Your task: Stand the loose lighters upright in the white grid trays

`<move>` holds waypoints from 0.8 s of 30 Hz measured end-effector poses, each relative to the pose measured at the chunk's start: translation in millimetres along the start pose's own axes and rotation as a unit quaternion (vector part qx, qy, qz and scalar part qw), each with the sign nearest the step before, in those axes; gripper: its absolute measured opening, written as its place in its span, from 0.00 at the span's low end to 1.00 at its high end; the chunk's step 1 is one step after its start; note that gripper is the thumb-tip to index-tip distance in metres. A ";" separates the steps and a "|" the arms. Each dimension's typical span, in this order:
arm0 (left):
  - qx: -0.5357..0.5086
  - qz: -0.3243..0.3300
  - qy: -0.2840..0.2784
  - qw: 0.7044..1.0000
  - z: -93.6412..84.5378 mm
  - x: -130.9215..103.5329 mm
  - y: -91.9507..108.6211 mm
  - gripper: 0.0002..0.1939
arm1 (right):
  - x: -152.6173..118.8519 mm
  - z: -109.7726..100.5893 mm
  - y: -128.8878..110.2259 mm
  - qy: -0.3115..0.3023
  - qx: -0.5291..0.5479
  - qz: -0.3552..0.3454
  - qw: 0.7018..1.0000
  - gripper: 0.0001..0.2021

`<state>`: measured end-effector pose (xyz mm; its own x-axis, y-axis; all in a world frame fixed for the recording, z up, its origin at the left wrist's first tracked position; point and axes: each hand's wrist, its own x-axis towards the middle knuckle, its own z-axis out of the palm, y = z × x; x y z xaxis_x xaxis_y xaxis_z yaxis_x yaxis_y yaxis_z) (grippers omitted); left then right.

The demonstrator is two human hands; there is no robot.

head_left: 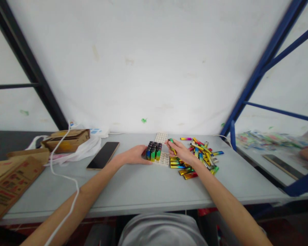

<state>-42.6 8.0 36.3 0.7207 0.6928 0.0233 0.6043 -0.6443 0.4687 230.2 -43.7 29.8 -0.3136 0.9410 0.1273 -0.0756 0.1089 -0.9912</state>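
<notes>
Left hand (138,154) is half-curled against the white tray's (164,159) left end, can't tell if it's gripping. Right hand (181,150) pinches one shiny green-gold stick (172,149) near the right end. Roughly a dozen black-topped sticks (154,152) stand upright; dozens, rainbow-metallic, lie in one pile (201,157).

Black-topped pieces (154,151) hide part of the white tray (164,159), and the left edge crops a carton (14,182).
</notes>
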 end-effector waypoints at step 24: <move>0.005 0.006 0.001 1.000 0.2 0.2 0.2 0.30 | 8.7 0.6 17.8 0.193 -0.356 -0.083 0.910 0.17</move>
<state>-42.2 8.0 36.3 0.7267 0.6862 0.0314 0.5989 -0.6553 0.4602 225.5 -33.8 13.2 0.0134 0.9197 0.3923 0.5841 0.3112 -0.7496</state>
